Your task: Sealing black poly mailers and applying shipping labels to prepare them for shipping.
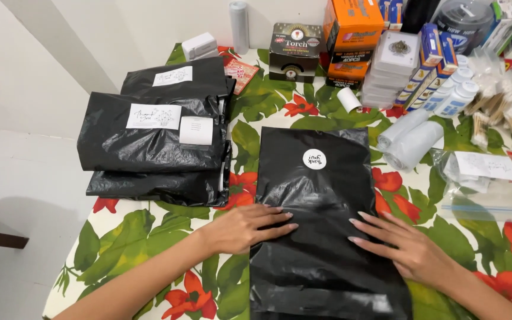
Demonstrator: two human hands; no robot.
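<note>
A black plastic mailer bag (321,195) lies flat on the floral tablecloth (131,237) in front of me. A round white sticker (314,159) sits near its far end. My left hand (247,228) rests palm down on the bag's left edge, fingers spread and pointing right. On the right side of the bag, my right hand (401,243) presses flat with its fingers pointing left. Neither hand grips anything.
A stack of packed black bags (155,142) with white labels sits at the left. Boxes (351,35), white rolls (410,139), small bottles (454,95) and clear bags (493,172) crowd the back and right. The table's left edge drops to a pale floor.
</note>
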